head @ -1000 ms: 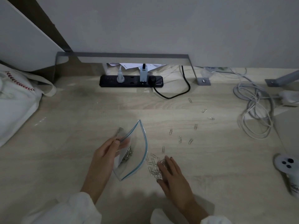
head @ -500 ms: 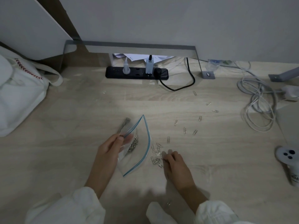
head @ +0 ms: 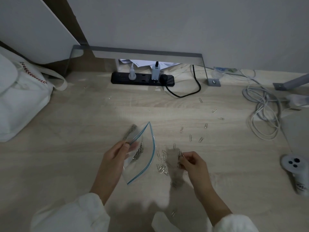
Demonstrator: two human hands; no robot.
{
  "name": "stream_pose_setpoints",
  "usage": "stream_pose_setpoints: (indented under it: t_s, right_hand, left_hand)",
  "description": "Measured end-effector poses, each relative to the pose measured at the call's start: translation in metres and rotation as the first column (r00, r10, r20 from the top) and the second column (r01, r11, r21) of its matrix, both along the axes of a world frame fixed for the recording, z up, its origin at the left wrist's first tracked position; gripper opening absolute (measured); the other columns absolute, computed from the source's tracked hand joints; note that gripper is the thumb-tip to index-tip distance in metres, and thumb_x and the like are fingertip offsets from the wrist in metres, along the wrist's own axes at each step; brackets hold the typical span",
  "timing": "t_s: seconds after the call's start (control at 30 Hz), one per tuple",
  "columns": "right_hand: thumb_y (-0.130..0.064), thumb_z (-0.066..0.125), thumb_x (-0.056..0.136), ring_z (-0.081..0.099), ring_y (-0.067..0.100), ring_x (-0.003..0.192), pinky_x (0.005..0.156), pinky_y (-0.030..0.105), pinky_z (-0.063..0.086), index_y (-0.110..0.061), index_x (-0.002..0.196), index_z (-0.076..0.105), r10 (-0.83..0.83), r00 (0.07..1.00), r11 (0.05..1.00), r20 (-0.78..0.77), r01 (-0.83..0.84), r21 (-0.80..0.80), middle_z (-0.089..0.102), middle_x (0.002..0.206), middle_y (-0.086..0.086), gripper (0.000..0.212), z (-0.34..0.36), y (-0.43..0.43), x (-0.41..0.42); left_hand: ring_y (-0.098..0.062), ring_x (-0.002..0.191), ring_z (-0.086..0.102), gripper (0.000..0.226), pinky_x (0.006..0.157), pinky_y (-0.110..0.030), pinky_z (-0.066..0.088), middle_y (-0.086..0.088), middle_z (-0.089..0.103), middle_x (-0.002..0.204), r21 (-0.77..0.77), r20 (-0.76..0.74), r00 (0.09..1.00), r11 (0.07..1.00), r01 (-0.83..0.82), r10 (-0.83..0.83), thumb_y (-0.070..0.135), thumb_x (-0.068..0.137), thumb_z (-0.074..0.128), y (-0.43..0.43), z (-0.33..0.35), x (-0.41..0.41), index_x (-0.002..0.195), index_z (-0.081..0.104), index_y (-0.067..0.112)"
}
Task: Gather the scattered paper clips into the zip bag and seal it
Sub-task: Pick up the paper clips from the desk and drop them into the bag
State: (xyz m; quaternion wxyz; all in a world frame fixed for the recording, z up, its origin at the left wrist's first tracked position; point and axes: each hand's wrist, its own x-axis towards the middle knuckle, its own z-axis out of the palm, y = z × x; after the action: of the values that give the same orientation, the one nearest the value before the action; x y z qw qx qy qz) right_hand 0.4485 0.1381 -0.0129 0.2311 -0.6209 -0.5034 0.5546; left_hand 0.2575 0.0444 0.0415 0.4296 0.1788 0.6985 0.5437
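Lower centre of frame: I see the left hand (head: 115,154) pinching one lip of the bag (head: 142,168), propping its mouth open toward the right. The bag's long axis runs from mid-frame down to lower left, with some clips (head: 138,153) already inside. A pile (head: 161,166) lies on the desk (head: 66,131) just beside that mouth. Right of it the right hand (head: 192,163), fingers curled, pinches a few clips, blurred. It is the nearer hand, and I judge its load goes a short way left. Strays (head: 190,137) trail toward upper right.
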Motion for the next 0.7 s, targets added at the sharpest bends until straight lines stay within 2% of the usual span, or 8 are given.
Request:
stream_pose_setpoints:
  t_s: [0.03,0.17,0.23,0.3,0.43,0.57,0.63,0.7]
  right_hand:
    - [0.003,0.059,0.082,0.057,0.022,0.07,0.075,0.039,0.051,-0.008,0.074,0.062,-0.012,0.998,1.0,-0.065,0.012,-0.006,0.06,0.067,0.005,0.014,0.014,-0.002,-0.003]
    - [0.002,0.059,0.083,0.056,0.013,0.064,0.064,0.021,0.051,-0.005,0.082,0.063,0.02,0.951,1.0,-0.307,-0.022,-0.001,0.058,0.064,0.001,0.008,0.065,-0.01,-0.02]
    - [0.003,0.058,0.083,0.057,0.008,0.059,0.058,0.017,0.05,-0.005,0.082,0.063,0.056,0.931,0.998,-0.362,-0.055,0.013,0.06,0.063,-0.002,0.009,0.079,-0.014,-0.031]
    - [0.002,0.059,0.083,0.058,0.007,0.06,0.058,0.017,0.05,-0.007,0.081,0.063,0.112,0.932,0.994,-0.346,-0.102,0.048,0.063,0.065,-0.001,0.01,0.084,-0.018,-0.045]
    - [-0.003,0.059,0.085,0.062,0.009,0.072,0.073,0.023,0.051,-0.019,0.084,0.065,0.207,0.96,0.973,-0.19,-0.182,0.141,0.067,0.079,0.002,0.017,0.081,-0.025,-0.064]
    - [-0.009,0.056,0.089,0.061,-0.006,0.089,0.074,0.003,0.043,-0.02,0.1,0.064,0.319,0.941,0.938,-0.115,-0.296,0.178,0.067,0.097,-0.012,0.018,0.084,-0.026,-0.064]
    - [-0.01,0.054,0.09,0.062,-0.003,0.088,0.072,0.005,0.044,-0.022,0.095,0.065,0.278,0.954,0.944,-0.109,-0.251,0.215,0.068,0.095,-0.011,0.018,0.086,-0.023,-0.058]
    - [-0.008,0.052,0.09,0.065,0.006,0.084,0.073,0.015,0.05,-0.02,0.089,0.066,0.196,0.976,0.957,-0.096,-0.169,0.238,0.069,0.09,-0.006,0.018,0.085,-0.015,-0.047]
  left_hand:
    - [0.007,0.086,0.064,0.026,0.083,-0.019,0.045,0.017,0.073,0.085,-0.002,-0.003,1.0,1.0,0.006,-0.006,0.01,0.095,0.043,0.001,0.0,0.001,0.091,0.067,0.019]
    - [0.008,0.088,0.063,0.027,0.089,-0.021,0.044,0.017,0.073,0.086,-0.011,-0.002,1.0,1.0,0.014,-0.014,0.01,0.095,0.044,0.007,0.001,0.003,0.087,0.068,0.021]
    - [0.01,0.084,0.063,0.027,0.088,-0.02,0.044,0.02,0.072,0.08,-0.009,0.0,1.0,1.0,0.005,-0.005,0.009,0.094,0.045,0.01,0.001,0.005,0.084,0.067,0.023]
    - [0.011,0.081,0.063,0.027,0.085,-0.017,0.046,0.022,0.072,0.077,-0.009,0.001,1.0,1.0,0.009,-0.009,0.009,0.094,0.046,0.012,0.002,0.006,0.084,0.066,0.023]
    - [0.009,0.084,0.064,0.025,0.085,-0.014,0.046,0.02,0.072,0.078,-0.008,0.02,1.0,1.0,0.007,-0.007,0.009,0.094,0.045,0.013,0.004,0.007,0.087,0.066,0.022]
    - [-0.005,0.095,0.063,0.026,0.089,-0.022,0.046,0.012,0.07,0.092,-0.032,-0.015,1.0,0.999,0.005,-0.006,0.011,0.094,0.045,0.013,0.003,0.003,0.088,0.066,0.027]
    - [-0.008,0.099,0.063,0.026,0.092,-0.027,0.045,0.009,0.071,0.096,-0.038,-0.023,1.0,0.999,0.003,-0.004,0.012,0.094,0.046,0.013,0.001,0.001,0.089,0.066,0.027]
    - [-0.009,0.102,0.062,0.024,0.095,-0.029,0.045,0.008,0.071,0.098,-0.038,-0.01,1.0,0.999,0.012,-0.012,0.012,0.094,0.046,0.014,0.001,0.001,0.092,0.067,0.023]
